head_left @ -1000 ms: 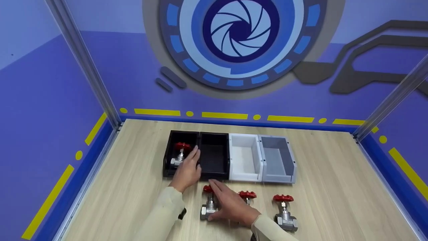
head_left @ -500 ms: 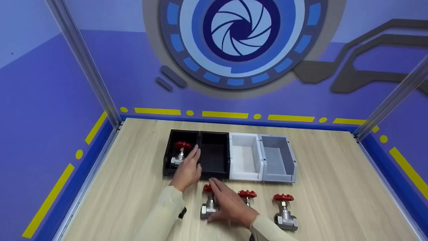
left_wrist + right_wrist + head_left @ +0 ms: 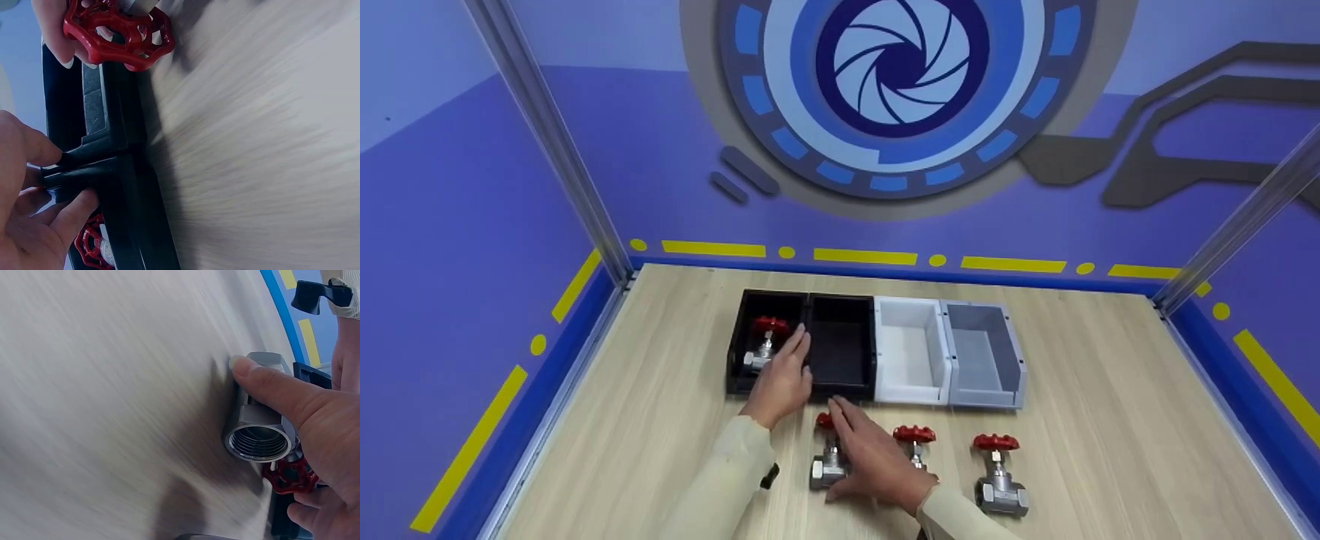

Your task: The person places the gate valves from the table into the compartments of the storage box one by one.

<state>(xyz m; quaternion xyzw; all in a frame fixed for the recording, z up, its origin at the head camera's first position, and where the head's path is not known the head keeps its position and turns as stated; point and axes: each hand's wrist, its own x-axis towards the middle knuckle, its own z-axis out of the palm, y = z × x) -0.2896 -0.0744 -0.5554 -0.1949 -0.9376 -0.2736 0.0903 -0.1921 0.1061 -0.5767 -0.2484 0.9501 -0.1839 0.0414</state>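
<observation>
My left hand (image 3: 778, 382) reaches over the front of two joined black bins (image 3: 844, 352). In the left wrist view its thumb and fingers (image 3: 79, 211) pinch their adjoining walls. A metal valve with a red handwheel (image 3: 770, 326) lies inside the leftmost bin, partly behind that hand. On the table in front, my right hand (image 3: 877, 459) grips another red-wheeled valve (image 3: 828, 472). The right wrist view shows the thumb (image 3: 270, 385) laid across its threaded steel body (image 3: 259, 430), with fingers by its red handwheel (image 3: 289, 475).
A white bin (image 3: 911, 352) and a grey bin (image 3: 982, 356) continue the row to the right. One valve (image 3: 915, 435) is partly hidden behind my right hand, and another (image 3: 1001, 491) lies farther right. Printed walls (image 3: 885, 225) with metal posts enclose the wooden table (image 3: 1110, 420).
</observation>
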